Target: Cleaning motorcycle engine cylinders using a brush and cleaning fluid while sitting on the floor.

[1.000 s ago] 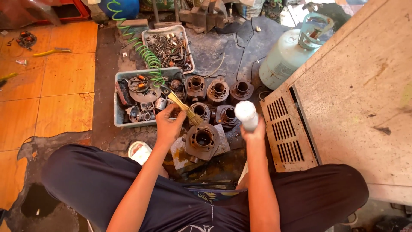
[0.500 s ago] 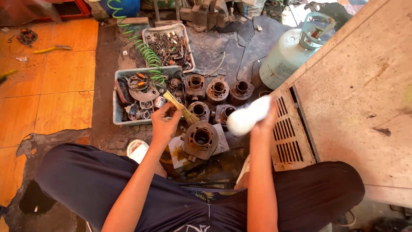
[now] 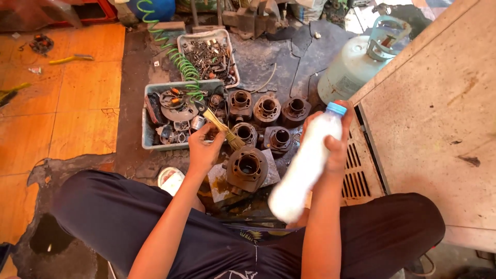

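We've tipped the white bottle (image 3: 305, 165) over, blue cap away, right hand (image 3: 335, 138) wrapped around it. Our left hand (image 3: 204, 150) pinches the brush (image 3: 223, 129) over the engine cylinder (image 3: 248, 166).

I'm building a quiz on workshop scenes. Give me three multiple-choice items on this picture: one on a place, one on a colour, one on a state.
1. Where is the grey parts bin?
A. On the floor ahead of the left hand
B. On the person's lap
C. On top of the gas cylinder

2. What colour is the cap of the white bottle?
A. Red
B. Blue
C. Black

3. How is the bottle held?
A. Standing upright on the floor
B. Tilted in the right hand, cap end away from the person
C. Lying loose on the metal grate

Answers:
1 A: the bin sits on the dark floor just beyond the left hand, which holds a small brush.
2 B: the cap is plainly blue.
3 B: the right hand grips it aslant in the air above the engine cylinder.
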